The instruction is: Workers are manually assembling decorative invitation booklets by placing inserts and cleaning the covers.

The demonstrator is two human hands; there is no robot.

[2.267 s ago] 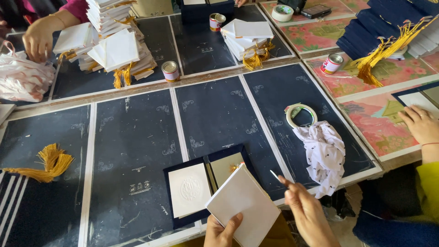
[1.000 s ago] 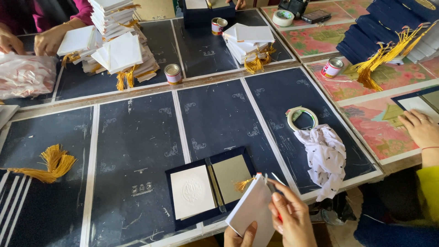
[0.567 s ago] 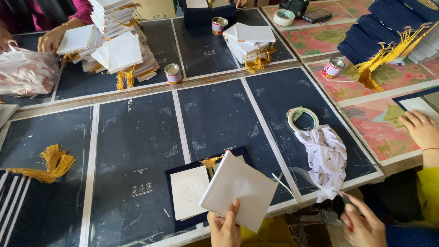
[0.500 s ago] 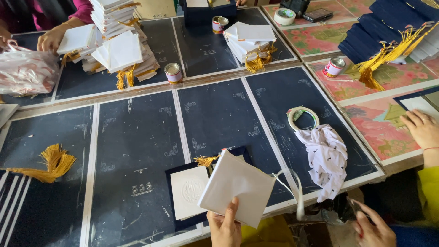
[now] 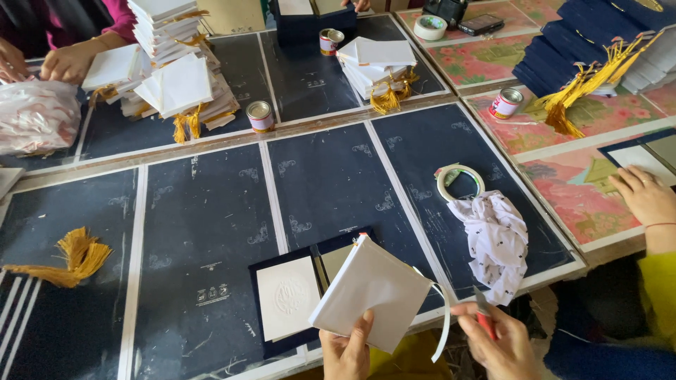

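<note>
Change since earlier frames: my right hand (image 5: 496, 341) has come back up from the lower right edge, and a white strip (image 5: 445, 325) now curls between it and the white card booklet (image 5: 372, 293).
Head view, left hand: my left hand (image 5: 346, 348), at 6 o'clock, is closed on the booklet's lower edge and holds it tilted above the table edge.
Head view, right hand: I see it closed around a small red-handled tool (image 5: 484, 320), just right of the booklet.
Head view, booklet position: it partly covers an open navy folder (image 5: 264, 281) lying flat with a white embossed panel.
Head view, surroundings: a tape roll (image 5: 460, 183) and a crumpled white cloth (image 5: 495, 239) lie at 3 o'clock; a gold tassel (image 5: 70, 257) lies at 9 o'clock.
Head view, other people: another person's hand (image 5: 644, 197) rests at the right edge.
</note>
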